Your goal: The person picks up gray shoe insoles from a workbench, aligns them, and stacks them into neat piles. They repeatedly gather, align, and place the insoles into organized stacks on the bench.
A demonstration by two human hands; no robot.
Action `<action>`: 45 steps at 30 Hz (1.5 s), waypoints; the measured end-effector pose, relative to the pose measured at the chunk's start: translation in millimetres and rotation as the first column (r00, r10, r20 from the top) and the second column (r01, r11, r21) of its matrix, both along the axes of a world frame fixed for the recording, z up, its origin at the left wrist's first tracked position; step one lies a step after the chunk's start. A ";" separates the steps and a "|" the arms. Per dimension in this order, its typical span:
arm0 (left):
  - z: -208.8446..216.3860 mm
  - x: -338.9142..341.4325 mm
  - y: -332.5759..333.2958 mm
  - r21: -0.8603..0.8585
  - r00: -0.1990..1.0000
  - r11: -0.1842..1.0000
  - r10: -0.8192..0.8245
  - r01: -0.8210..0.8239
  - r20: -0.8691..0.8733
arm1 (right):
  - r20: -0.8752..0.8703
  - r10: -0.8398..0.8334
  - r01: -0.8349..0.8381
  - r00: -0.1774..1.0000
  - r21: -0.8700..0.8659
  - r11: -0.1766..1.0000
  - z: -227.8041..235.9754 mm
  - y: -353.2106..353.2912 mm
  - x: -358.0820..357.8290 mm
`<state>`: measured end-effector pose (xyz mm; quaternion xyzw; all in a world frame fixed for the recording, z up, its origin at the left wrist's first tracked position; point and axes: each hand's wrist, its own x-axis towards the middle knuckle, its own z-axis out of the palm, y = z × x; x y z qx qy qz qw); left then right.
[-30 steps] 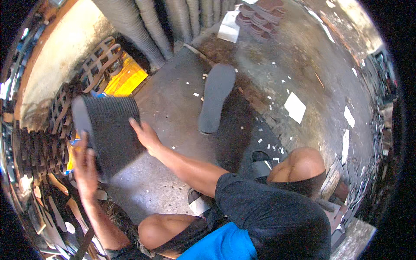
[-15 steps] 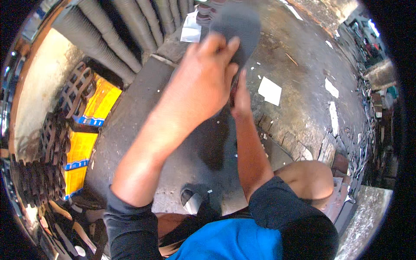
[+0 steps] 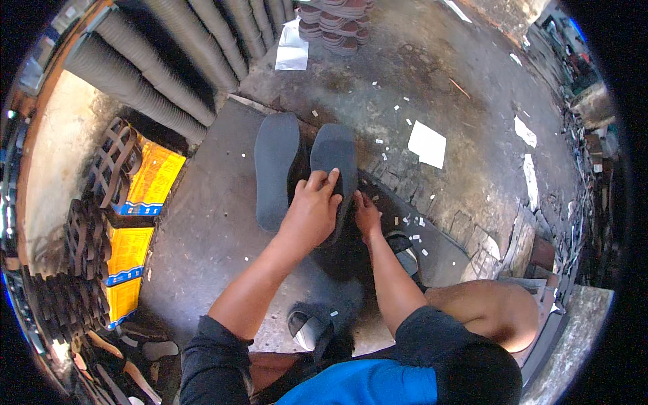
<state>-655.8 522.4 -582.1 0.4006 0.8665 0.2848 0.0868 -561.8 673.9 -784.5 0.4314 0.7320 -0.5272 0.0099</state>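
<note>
Two dark grey shoe soles lie side by side on a dark board, toe ends pointing away. My left hand (image 3: pixel 312 206) rests on the right sole (image 3: pixel 334 148), its index finger stretched over the surface and the other fingers loosely bent. At that sole's right edge, my right hand (image 3: pixel 366 214) has its fingertips closed on the rim; what is under the rim is hidden. The left sole (image 3: pixel 277 169) lies just left of my left hand, apart from it. The heel end of the right sole is partly covered by my left hand and in dark shadow.
Long rows of stacked grey soles (image 3: pixel 162 67) lean at the far left. Dark strap-work uppers (image 3: pixel 111 165) lie beside yellow boxes (image 3: pixel 128 253). Reddish-brown pieces (image 3: pixel 337 23) are stacked at the back. White sheets (image 3: pixel 426 145) and small scraps litter the floor.
The sole in my hands has come down and nearer, from raised at the far top to beside the other sole. My arms have drawn back, and the left sole is now uncovered.
</note>
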 end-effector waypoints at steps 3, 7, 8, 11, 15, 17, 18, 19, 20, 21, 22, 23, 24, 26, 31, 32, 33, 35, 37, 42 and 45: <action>4.0 0.0 1.8 -0.004 1.000 1.000 -0.008 0.008 -0.012 | -0.122 -0.076 0.057 0.990 -0.154 0.986 -15.7 -4.8 -5.4; 2.0 -14.2 0.2 -0.031 0.994 0.998 0.055 -0.058 -0.090 | -0.158 -0.136 0.071 0.978 -0.360 0.930 -37.5 -13.8 -30.1; 0.8 -16.3 0.0 -0.037 0.995 0.997 0.058 -0.061 -0.082 | -0.156 -0.176 0.095 0.972 -0.422 0.902 -40.0 -15.0 -34.6; 2.0 -20.8 -0.9 -0.028 0.994 0.998 0.062 -0.064 -0.094 | -0.124 -0.116 0.055 0.985 -0.417 0.907 -36.2 -14.2 -43.8; 5.7 -37.5 -12.6 0.229 0.987 0.960 0.159 -0.161 0.024 | -0.136 -0.104 0.031 0.985 -0.461 0.887 -13.0 -11.9 -43.1; -1.2 -62.9 -31.9 0.396 0.908 0.827 0.415 -0.400 0.052 | -0.191 -0.117 0.012 0.975 -0.480 0.877 -1.3 -10.7 -43.6; -9.0 -74.1 -49.9 0.452 0.829 0.708 0.538 -0.542 0.153 | -0.161 -0.138 0.045 0.977 -0.480 0.876 2.9 -11.4 -42.7; -21.6 -90.3 -65.6 0.529 0.748 0.533 0.532 -0.660 0.397 | -0.187 -0.147 0.030 0.971 -0.517 0.855 5.9 -11.3 -42.4; -39.7 -97.6 -82.6 0.301 0.509 0.418 0.598 -0.857 0.619 | -0.180 -0.171 0.048 0.969 -0.541 0.840 7.5 -11.5 -41.9; -62.9 -103.0 -96.0 0.174 0.411 0.485 0.439 -0.857 0.799 | -0.181 -0.194 0.062 0.964 -0.556 0.829 7.8 -11.5 -41.9; -88.5 -99.4 -108.7 0.005 0.213 0.510 0.349 -0.860 0.913 | -0.175 -0.179 0.052 0.968 -0.558 0.828 6.8 -11.4 -41.3; -116.7 -91.1 -116.7 0.037 0.188 0.571 0.208 -0.820 0.960 | -0.180 -0.162 0.036 0.970 -0.552 0.833 5.1 -11.6 -41.1; -142.8 -77.5 -122.0 0.010 0.069 0.642 0.067 -0.767 0.995 | -0.205 -0.128 -0.005 0.970 -0.547 0.837 2.9 -11.2 -40.5; -183.9 -60.9 -125.6 0.049 0.242 0.675 0.195 -0.736 0.951 | -0.273 0.001 -0.118 0.962 -0.411 0.904 -0.7 -11.3 -39.9; -218.1 -48.4 -107.3 0.076 0.167 0.643 0.082 -0.762 0.982 | -0.236 -0.043 -0.072 0.971 -0.457 0.886 6.1 -13.7 -43.3; -215.7 -48.0 -103.3 0.062 0.151 0.636 0.086 -0.769 0.985 | -0.228 -0.070 -0.051 0.971 -0.484 0.873 10.3 -14.7 -45.2; -212.4 -49.3 -99.8 0.054 0.141 0.632 0.088 -0.773 0.986 | -0.221 -0.100 -0.028 0.970 -0.512 0.858 14.5 -15.9 -47.4; -204.9 -50.5 -94.6 0.044 0.128 0.627 0.090 -0.778 0.988 | -0.204 -0.119 -0.007 0.972 -0.530 0.848 21.3 -17.1 -50.6; -199.2 -52.1 -91.1 0.040 0.120 0.630 0.086 -0.776 0.989 | -0.227 -0.123 -0.017 0.966 -0.531 0.847 23.4 -20.0 -53.1; -189.4 -63.8 -84.6 0.028 0.104 0.634 0.082 -0.772 0.991 | -0.159 -0.329 0.114 0.931 -0.730 0.674 14.0 -38.2 -55.1; -183.7 -69.7 -79.6 0.024 0.096 0.632 0.080 -0.775 0.992 | -0.219 -0.415 0.138 0.883 -0.725 0.675 15.0 -47.5 -56.2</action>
